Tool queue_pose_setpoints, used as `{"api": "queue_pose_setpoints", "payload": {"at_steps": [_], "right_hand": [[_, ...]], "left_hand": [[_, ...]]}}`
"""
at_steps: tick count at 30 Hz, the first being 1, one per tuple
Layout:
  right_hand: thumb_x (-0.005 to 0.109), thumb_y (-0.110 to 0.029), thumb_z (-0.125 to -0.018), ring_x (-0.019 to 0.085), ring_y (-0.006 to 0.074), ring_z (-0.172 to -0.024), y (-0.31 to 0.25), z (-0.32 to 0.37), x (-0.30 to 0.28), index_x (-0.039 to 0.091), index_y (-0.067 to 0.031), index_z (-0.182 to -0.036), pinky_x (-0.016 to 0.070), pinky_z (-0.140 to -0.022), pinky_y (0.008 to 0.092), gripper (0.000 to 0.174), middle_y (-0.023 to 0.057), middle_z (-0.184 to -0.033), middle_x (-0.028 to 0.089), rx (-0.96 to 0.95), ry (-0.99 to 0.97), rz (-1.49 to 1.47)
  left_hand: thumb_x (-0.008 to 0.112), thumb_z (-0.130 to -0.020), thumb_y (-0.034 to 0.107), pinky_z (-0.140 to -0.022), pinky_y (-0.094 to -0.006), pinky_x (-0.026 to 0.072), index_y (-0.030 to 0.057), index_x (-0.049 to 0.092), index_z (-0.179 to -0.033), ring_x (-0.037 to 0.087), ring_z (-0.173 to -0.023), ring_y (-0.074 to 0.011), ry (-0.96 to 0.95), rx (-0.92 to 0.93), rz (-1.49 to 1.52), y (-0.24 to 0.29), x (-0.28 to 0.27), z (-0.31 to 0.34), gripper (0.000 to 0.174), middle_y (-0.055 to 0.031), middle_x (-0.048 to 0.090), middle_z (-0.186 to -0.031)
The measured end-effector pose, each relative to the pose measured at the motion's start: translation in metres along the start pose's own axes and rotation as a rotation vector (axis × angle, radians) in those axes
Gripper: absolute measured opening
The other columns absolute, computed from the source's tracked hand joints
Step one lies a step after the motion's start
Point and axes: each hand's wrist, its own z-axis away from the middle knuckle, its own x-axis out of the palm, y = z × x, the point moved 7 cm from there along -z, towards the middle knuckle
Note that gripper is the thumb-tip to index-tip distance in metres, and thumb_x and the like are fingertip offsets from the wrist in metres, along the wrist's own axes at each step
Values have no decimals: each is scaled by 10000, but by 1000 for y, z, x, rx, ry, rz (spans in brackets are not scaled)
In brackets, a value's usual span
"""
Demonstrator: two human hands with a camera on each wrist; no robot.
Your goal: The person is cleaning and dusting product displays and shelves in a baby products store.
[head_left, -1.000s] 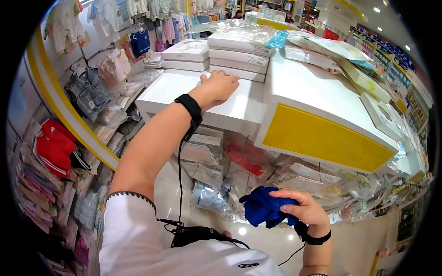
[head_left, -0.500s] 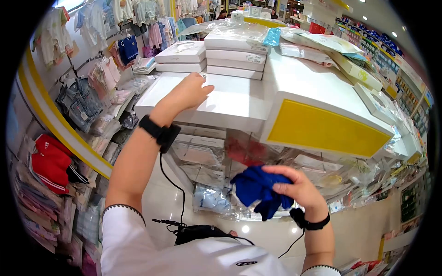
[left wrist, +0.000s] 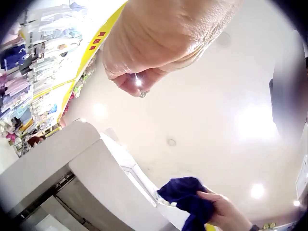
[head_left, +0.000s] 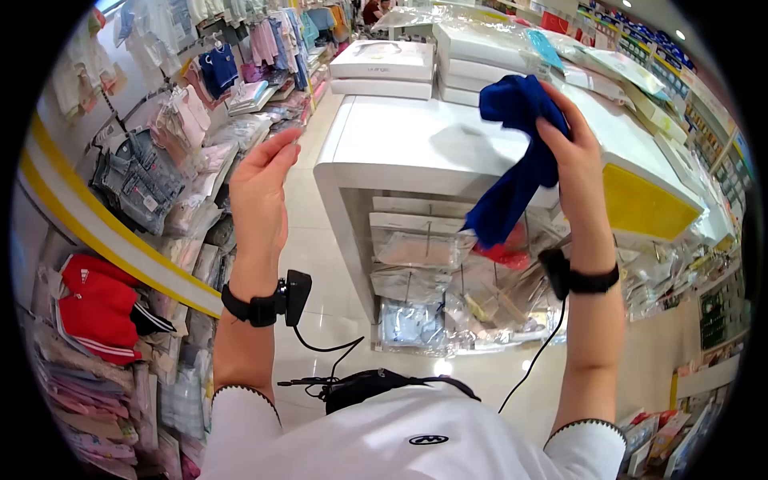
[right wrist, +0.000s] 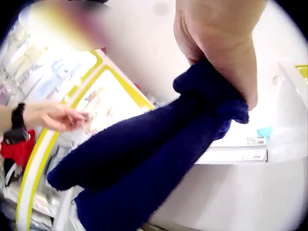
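My right hand (head_left: 578, 152) grips a dark blue cloth (head_left: 520, 160) near its top, and the rest hangs down in front of the white counter (head_left: 400, 136). In the right wrist view the cloth (right wrist: 130, 159) looks fuzzy, its lower end spread in two flaps. My left hand (head_left: 260, 188) is raised left of the counter, over the aisle. Its thumb and fingertips come together in a pinch, with a tiny shiny object (left wrist: 143, 94) showing at the tips in the left wrist view. I cannot tell what that object is.
Flat white boxes (head_left: 382, 60) are stacked at the counter's back. Bagged goods (head_left: 412, 320) fill the shelf below. On the left stand racks of small clothes, with a red jacket (head_left: 100, 308) low down. Black cables (head_left: 320, 344) run from both wrist cameras.
The left hand has lifted off the counter and moved left over the aisle. The right hand has raised the blue cloth from low down to counter height, where it now hangs unfolded.
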Motion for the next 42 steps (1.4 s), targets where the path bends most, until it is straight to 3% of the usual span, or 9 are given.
{"api": "queue_pose_setpoints", "payload": {"at_steps": [3, 5, 8, 19, 23, 25, 29, 32, 42], "right_hand": [[564, -325, -800, 431, 321, -1157, 50, -25, 10, 350, -35, -1303, 323, -977, 345, 619, 224, -1271, 420, -142, -77, 1216], [520, -442, -808, 300, 330, -1260, 91, -33, 21, 274, -37, -1342, 247, -1023, 351, 713, 248, -1357, 286, 368, -389, 1190], [509, -492, -781, 360, 360, -1215, 103, -51, 25, 307, -26, -1329, 282, -1006, 354, 747, 247, -1300, 376, 421, -428, 1022], [477, -348, -856, 320, 315, -1246, 74, -46, 156, 262, -46, -1347, 260, -1016, 328, 615, 218, -1341, 329, 119, -827, 912], [550, -36, -735, 447, 307, -1125, 55, -35, 203, 424, -96, -1258, 341, -958, 331, 542, 177, -1205, 481, -233, -878, 590], [503, 86, -694, 511, 271, -1050, 38, -19, 209, 551, -85, -1135, 385, -912, 312, 475, 142, -1106, 557, -71, -980, 376], [490, 107, -693, 517, 298, -980, 18, -33, 173, 626, -121, -1037, 400, -890, 335, 434, 124, -1036, 577, -308, -775, 268], [551, -18, -735, 464, 326, -970, 36, -54, 136, 563, -179, -1136, 379, -882, 364, 432, 123, -1095, 530, -490, -479, 796], [476, -132, -781, 544, 318, -938, 88, -44, 45, 611, 8, -946, 462, -780, 402, 255, 190, -992, 581, 89, -319, 1433]], "left_hand": [[536, -820, -5, -834, -219, 391, -57, 576, -1027, 522, -909, -114, 3, -38, 3, -6, -32, 7, 217, -67, 591, -970], [529, -821, -14, -832, -219, 391, -53, 579, -1015, 520, -916, -119, 23, -42, -18, -9, -49, 16, 204, -76, 583, -991], [521, -827, -20, -846, -233, 397, -48, 585, -984, 525, -935, -136, 45, -76, -40, -13, -70, 29, 172, -88, 576, -1015], [492, -828, -41, -866, -252, 396, -25, 591, -910, 520, -969, -152, 6, -74, -79, -20, -84, 45, 129, -108, 555, -1065], [491, -827, -40, -869, -245, 387, -21, 590, -861, 516, -966, -142, -6, -75, -99, -24, -72, 49, 106, -98, 554, -1057], [500, -828, -33, -869, -242, 385, -13, 588, -844, 517, -961, -139, -29, -36, -129, -22, -68, 50, 91, -85, 556, -1039], [507, -827, -28, -866, -239, 383, -16, 589, -848, 516, -951, -136, 6, -13, -125, -20, -60, 49, 85, -82, 553, -1019], [504, -828, -27, -858, -232, 380, -22, 594, -861, 511, -946, -133, -30, 6, -134, -16, -39, 41, 96, -91, 551, -1024], [496, -768, -32, -715, -315, 439, 12, 597, -839, 553, -820, -258, -269, 491, -811, -13, 86, 8, 131, -105, 577, -886]]}}
